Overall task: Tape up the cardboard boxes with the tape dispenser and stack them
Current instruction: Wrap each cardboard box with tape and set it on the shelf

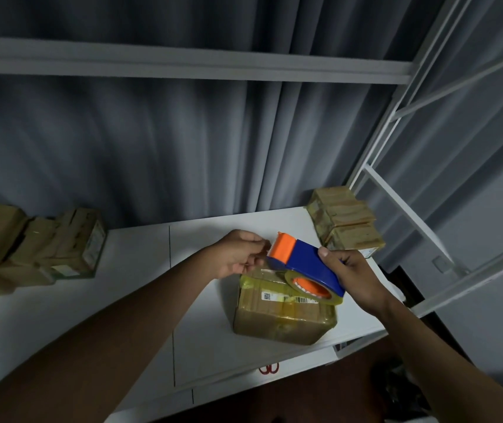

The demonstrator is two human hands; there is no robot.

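Observation:
A brown cardboard box (284, 315) with a barcode label and clear tape on top sits on the white table (122, 285). Just above it I hold a blue and orange tape dispenser (302, 264). My right hand (351, 279) grips its blue handle. My left hand (241, 254) pinches the tape end at the dispenser's orange front, fingers curled. A roll of clear tape with an orange core hangs on the dispenser's underside.
Several taped boxes are stacked at the table's far left (30, 248), and another stack stands at the far right corner (348, 221). A white metal rack (396, 193) rises on the right. Red scissors (268, 368) lie at the table's near edge. Grey curtains hang behind.

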